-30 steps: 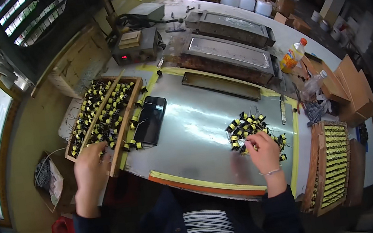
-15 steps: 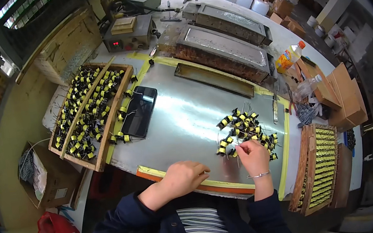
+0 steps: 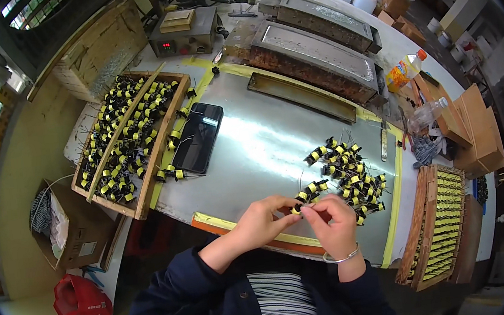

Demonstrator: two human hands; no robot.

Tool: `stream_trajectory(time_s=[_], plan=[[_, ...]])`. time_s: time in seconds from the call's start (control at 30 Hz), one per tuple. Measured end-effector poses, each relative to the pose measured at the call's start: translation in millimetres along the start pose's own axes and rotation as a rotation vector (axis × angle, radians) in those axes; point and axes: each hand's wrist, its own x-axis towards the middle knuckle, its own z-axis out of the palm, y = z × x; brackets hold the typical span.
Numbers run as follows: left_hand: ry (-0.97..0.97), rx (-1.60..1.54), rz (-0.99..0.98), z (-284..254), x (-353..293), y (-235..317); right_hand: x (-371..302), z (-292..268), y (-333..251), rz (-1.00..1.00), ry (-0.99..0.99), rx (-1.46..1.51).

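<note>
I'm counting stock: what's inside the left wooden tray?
The tray holds jumbled black-and-yellow coils, with a wooden strip running lengthwise. Coils lower down, and most of the bottom, are covered.

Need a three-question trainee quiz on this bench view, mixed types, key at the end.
1. True or false: the black phone lies left of the loose pile.
2. The wooden rack with neat rows is on which side of the metal sheet? a) left b) right c) far
3. What do the left grip and right grip meet on?

Key: 1 true; 2 b; 3 a small black-and-yellow part.
</note>
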Motion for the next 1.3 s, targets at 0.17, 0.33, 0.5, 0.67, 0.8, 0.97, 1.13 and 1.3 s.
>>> stream_trajectory(time_s=[0.17,0.33,0.5,0.67,0.8,0.97,1.13,1.3], plan=[[-0.029,0.248,0.06,-9,-7,1,-6,2,-5,-0.248,-0.056,-0.312],[-0.035,0.531,0.371,-2,-17,-3,-17,0,-6,-0.217,-0.11,-0.411],[-0.147,0.201,0.054,-3,-23,-6,-24,5,-9,-0.297,-0.061,-0.442],[-0.104,0.197,0.073,-7,-27,-17,-28,13,-12,-0.442,-0.051,-0.539],[-0.061,0.426,0.42,-12,-30,-12,-24,10,-11,-0.165,-0.113,-0.35],[-0.144,0.191,0.051,-16,-35,-12,-28,18,-19,-0.316,-0.035,-0.442],[-0.121,0.159,-0.036,-19,-39,-19,-30,18,-14,-0.442,-0.181,-0.259],[-0.208,0.457,0.275,-18,-56,-29,-6,18,21,-0.143,-0.122,-0.578]])
